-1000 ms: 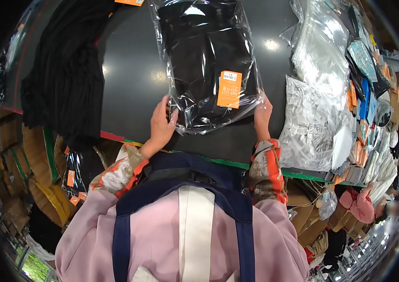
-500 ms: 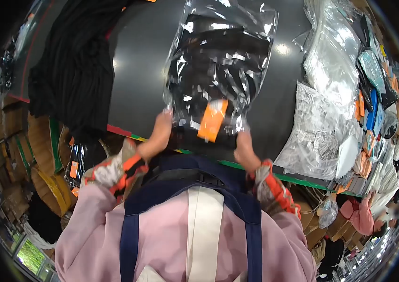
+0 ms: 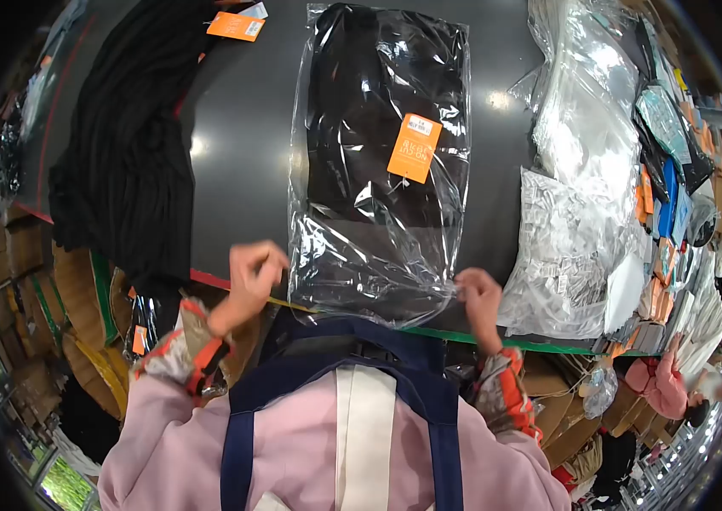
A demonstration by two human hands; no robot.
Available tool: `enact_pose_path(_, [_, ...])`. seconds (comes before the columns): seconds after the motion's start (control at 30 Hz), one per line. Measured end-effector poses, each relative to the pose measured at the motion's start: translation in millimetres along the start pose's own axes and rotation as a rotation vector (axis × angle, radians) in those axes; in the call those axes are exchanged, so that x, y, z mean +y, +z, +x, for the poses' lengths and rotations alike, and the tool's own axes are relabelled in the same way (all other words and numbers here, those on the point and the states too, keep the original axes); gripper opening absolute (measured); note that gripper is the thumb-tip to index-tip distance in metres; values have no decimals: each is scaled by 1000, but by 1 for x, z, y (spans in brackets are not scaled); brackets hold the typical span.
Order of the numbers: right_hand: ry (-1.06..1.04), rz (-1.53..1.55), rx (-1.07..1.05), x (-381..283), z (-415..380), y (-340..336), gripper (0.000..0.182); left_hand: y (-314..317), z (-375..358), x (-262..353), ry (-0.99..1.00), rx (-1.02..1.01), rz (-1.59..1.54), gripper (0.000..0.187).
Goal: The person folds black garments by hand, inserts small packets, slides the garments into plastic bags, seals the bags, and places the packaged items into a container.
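Note:
A black folded garment (image 3: 351, 162) lies inside a clear plastic bag (image 3: 369, 272) on the dark table in front of me. An orange tag (image 3: 415, 148) with a white label shows on the garment. At the bag's near right corner, my right hand (image 3: 482, 300) pinches the plastic, and creases run toward its fingers. My left hand (image 3: 252, 277) is beside the bag's left edge, its fingers curled together. Whether any plastic is between those fingers I cannot make out. The near end of the bag lies flat past the garment.
Black garments (image 3: 127, 162) are heaped at the left, with another orange tag (image 3: 236, 26) beyond. Clear plastic bags (image 3: 578, 128) are piled on the right. Cardboard boxes (image 3: 88, 298) stand below the table's left edge. Another person in a pink sleeve (image 3: 657, 387) is at far right.
The bagged garment has gone from raised and creased to flat on the table, its orange tag farther from me. Both hands have moved nearer my body and wider apart.

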State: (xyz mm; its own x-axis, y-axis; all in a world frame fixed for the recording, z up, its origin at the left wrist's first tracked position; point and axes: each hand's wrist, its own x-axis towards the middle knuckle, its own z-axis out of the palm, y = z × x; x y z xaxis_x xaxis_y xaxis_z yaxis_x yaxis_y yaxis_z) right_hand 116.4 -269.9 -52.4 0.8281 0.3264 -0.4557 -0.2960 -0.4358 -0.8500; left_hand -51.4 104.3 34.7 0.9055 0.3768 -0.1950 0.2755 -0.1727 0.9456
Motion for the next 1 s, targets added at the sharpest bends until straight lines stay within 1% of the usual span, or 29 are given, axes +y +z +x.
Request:
enact_pose_path(0.03, [-122, -172, 41, -11, 21, -6, 19, 6, 35, 31, 134, 34, -24, 29])
enact_pose_path(0.07, [-245, -344, 84, -27, 44, -9, 19, 12, 67, 44, 290, 104, -57, 22])
enact_pose_path(0.1, [-315, -445, 136, -53, 61, -9, 17, 22, 96, 68, 274, 162, -14, 18])
enact_pose_path(0.13, [-382, -547, 190, -74, 79, -7, 15, 37, 122, 80, 194, 212, -59, 26])
enact_pose_path(0.2, [-448, -241, 296, -76, 133, 4, 26, 74, 183, 81, 495, 410, 316, 49])
enact_pose_path(0.23, [-413, -234, 309, -87, 154, 9, 37, 95, 203, 74, 413, 354, 567, 55])
enact_pose_path(0.27, [-375, -227, 321, -98, 171, 16, 50, 113, 215, 54, 322, 292, 817, 61])
enact_pose_path(0.3, [-379, -227, 316, -108, 185, 24, 50, 128, 216, 6, 393, 181, 918, 60])
enact_pose_path(0.33, [-306, -248, 315, -116, 199, 32, 59, 138, 219, -30, 463, 67, 1018, 59])
enact_pose_path(0.37, [-233, -269, 314, -122, 210, 40, 68, 140, 217, -29, 461, 39, 990, 58])
enact_pose_path(0.43, [-266, -359, 198, -118, 230, 54, 74, 138, 206, -24, 460, -68, 985, 56])
enact_pose_path(0.47, [-326, -59, 13, -108, 239, 61, 71, 134, 201, -24, 438, -123, 969, 59])
enact_pose_path(0.5, [-307, 119, -100, -123, 234, 67, 69, 129, 201, -24, 424, -168, 956, 62])
enact_pose_path(0.53, [-286, 295, -212, -147, 220, 74, 68, 127, 199, -26, 347, -118, 700, 63])
enact_pose_path(0.57, [-430, 178, -198, -164, 213, 78, 63, 125, 199, -29, 270, -70, 445, 64])
enact_pose_path(0.6, [-514, 179, -252, -200, 187, 86, 62, 120, 201, -25, 53, -162, -10, 62])
enact_pose_path(0.63, [-589, 182, -304, -239, 162, 96, 62, 114, 192, 7, -52, -139, -348, 57])
enact_pose_path(0.7, [-736, 192, -461, -279, 145, 115, 62, 102, 174, 72, -229, 4, -1092, 50])
enact_pose_path(0.73, [-672, 178, -563, -293, 147, 123, 62, 86, 172, 77, -229, -44, -1348, 47])
enact_pose_path(0.77, [-611, 162, -665, -304, 156, 133, 63, 78, 174, 68, -135, -167, -1428, 45])
enact_pose_path(0.8, [-542, 135, -724, -302, 166, 147, 59, 74, 174, 33, -174, -181, -1455, 45])
enact_pose_path(0.83, [-560, -128, -724, -294, 168, 153, 56, 70, 174, -2, -213, -194, -1482, 45])
enact_pose_path(0.87, [-576, -390, -714, -284, 169, 158, 52, 69, 157, -15, -170, -72, -1203, 47])
enact_pose_path(0.9, [-843, -624, -545, -253, 159, 158, 46, 67, 141, -28, -165, 47, -910, 50])
enact_pose_path(0.97, [-821, -606, -578, -220, 129, 142, 42, 57, 105, -15, 27, 180, -371, 52])
enact_pose_path(1.0, [-847, -499, -399, -198, 117, 136, 42, 43, 103, -20, -316, 84, -877, 52])
